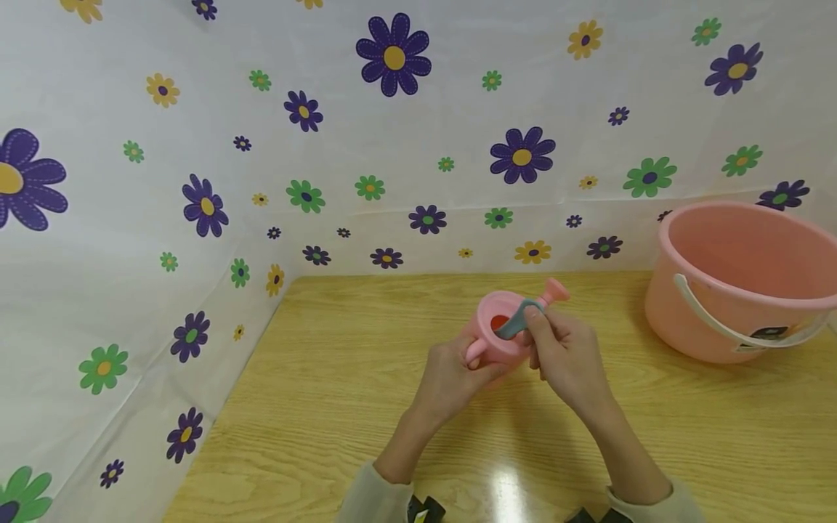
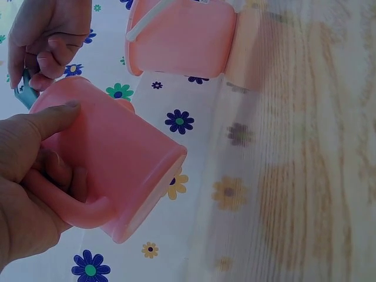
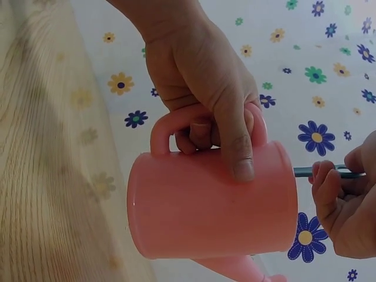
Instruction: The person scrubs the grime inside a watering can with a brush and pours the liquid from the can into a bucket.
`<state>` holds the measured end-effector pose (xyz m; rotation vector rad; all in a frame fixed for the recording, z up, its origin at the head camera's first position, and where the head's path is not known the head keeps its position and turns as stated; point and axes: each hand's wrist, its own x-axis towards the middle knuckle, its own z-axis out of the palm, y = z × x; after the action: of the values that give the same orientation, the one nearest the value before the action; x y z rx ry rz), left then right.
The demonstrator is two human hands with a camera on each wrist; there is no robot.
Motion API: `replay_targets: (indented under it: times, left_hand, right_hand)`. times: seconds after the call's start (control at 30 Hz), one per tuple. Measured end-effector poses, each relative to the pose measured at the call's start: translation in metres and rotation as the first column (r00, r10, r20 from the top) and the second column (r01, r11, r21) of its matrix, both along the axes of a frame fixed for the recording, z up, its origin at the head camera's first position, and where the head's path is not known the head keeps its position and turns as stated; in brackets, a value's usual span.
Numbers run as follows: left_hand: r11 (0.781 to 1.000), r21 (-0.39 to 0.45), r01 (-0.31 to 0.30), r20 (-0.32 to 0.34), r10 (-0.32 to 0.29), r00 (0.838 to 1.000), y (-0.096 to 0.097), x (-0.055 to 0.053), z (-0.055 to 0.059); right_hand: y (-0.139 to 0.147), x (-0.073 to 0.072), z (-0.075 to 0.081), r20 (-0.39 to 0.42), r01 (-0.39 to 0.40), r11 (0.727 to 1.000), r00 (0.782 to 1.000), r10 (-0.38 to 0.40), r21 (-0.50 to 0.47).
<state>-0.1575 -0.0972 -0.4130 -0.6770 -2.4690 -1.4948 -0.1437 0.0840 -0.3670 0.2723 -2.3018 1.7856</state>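
Gripping the pink watering can by its handle, your left hand has fingers curled through the loop and thumb pressed against the wall. Just to its right, your right hand pinches a blue-green tool, whose lower end sits inside the can's opening beside something red. The can is mid-scene over the wooden table, its spout pointing far right. Well apart at right stands a pink bucket; farthest hangs a flowered cloth.
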Motion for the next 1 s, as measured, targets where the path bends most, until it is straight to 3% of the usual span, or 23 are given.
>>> replay_targets:
  times: [0.23,0.43,0.7,1.0]
  left_hand:
    - [1.0,0.01,-0.012,0.013,0.012,1.0,0.0,0.0,0.0]
    - [1.0,0.008,0.002,0.011,-0.002,1.0,0.001,0.0,0.0]
    - [1.0,-0.003,0.002,0.021,-0.002,1.0,0.0,0.0,0.0]
    - [1.0,0.003,0.003,0.003,-0.003,1.0,-0.001,0.0,0.001]
  right_hand:
    - [0.003,0.0,0.002,-0.017,0.054,0.995,0.998,-0.055,-0.08]
    - [0.006,0.0,0.004,-0.033,0.097,0.992,0.994,-0.1,-0.081]
    - [0.015,-0.003,0.007,-0.006,0.041,0.999,0.999,-0.041,0.001]
    - [0.021,-0.005,0.006,-0.058,-0.036,0.997,0.998,0.04,0.07]
